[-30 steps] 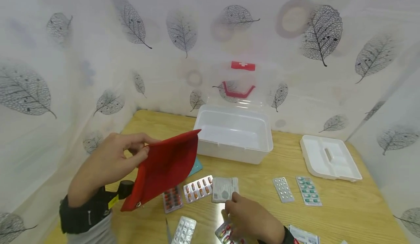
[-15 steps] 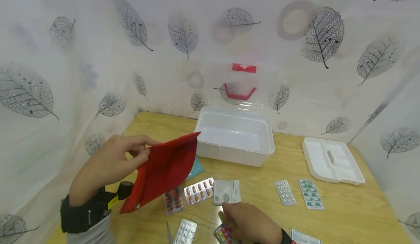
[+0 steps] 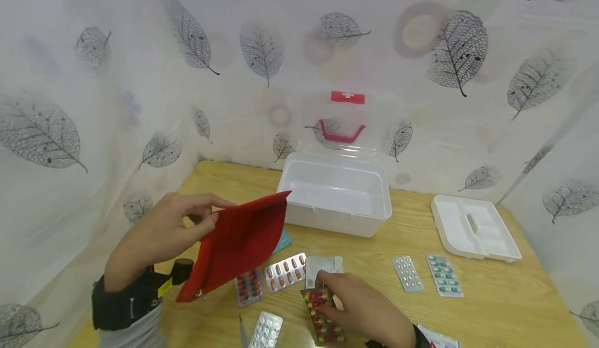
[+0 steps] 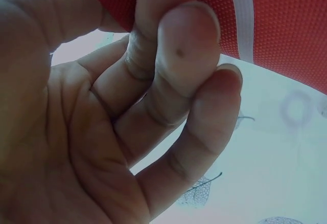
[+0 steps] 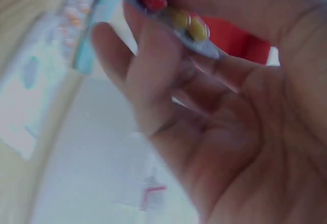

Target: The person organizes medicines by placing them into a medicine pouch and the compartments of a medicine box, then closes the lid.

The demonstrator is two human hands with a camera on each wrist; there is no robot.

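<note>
My left hand (image 3: 187, 218) pinches the top edge of a red fabric pouch (image 3: 236, 244) and holds it tilted above the table's left side. The left wrist view shows my thumb and fingers (image 4: 173, 75) clamped on the red mesh pouch (image 4: 286, 24). My right hand (image 3: 346, 306) grips a blister strip of red and yellow capsules (image 3: 322, 316), lifted off the table near the front edge. That strip (image 5: 168, 14) lies across my fingers in the blurred right wrist view.
An open white first-aid box (image 3: 337, 192) stands at the back, its inner tray (image 3: 472, 228) at the right. Several blister packs lie around: orange capsules (image 3: 285, 271), red ones (image 3: 248, 286), white pills (image 3: 264, 331), silver (image 3: 407, 273), green (image 3: 443, 276). A paper sachet (image 3: 327, 266) lies mid-table.
My right hand has picked the red and yellow capsule strip up off the table and moved it slightly away from the front edge. The left hand keeps the pouch about where it was.
</note>
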